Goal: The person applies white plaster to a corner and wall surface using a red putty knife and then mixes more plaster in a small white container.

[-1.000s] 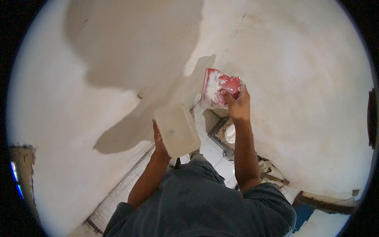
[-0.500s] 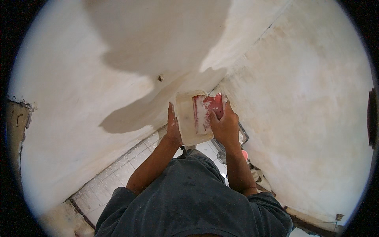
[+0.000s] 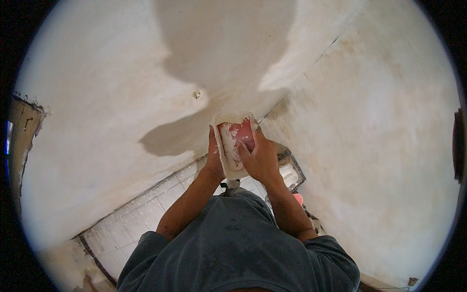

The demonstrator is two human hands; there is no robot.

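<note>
A whitish translucent plastic tub [image 3: 233, 116] is held up in front of my body. My left hand [image 3: 214, 158] grips it along its left side, with the thumb-side fingers pointing up the wall. In my right hand [image 3: 263, 158] is a red putty spreader [image 3: 247, 136], its blade smeared with white paste. The spreader lies across the tub's opening, inside the rim as seen from above. My right thumb presses on its face; the other fingers are mostly hidden behind it. How much paste the tub contains is hidden by the spreader.
Patchy off-white walls [image 3: 97, 121] meet in a corner ahead, with a small hole [image 3: 196, 94] in the left one. Below lies a tiled floor [image 3: 141, 216]. Past my right forearm are a dark-edged tray [image 3: 291, 175] with white material and a pink round item [image 3: 298, 198].
My right hand has moved left with the spreader, from the tub's right side to over its middle. The tub has tilted and narrowed in view. My shadow on the wall has shifted right.
</note>
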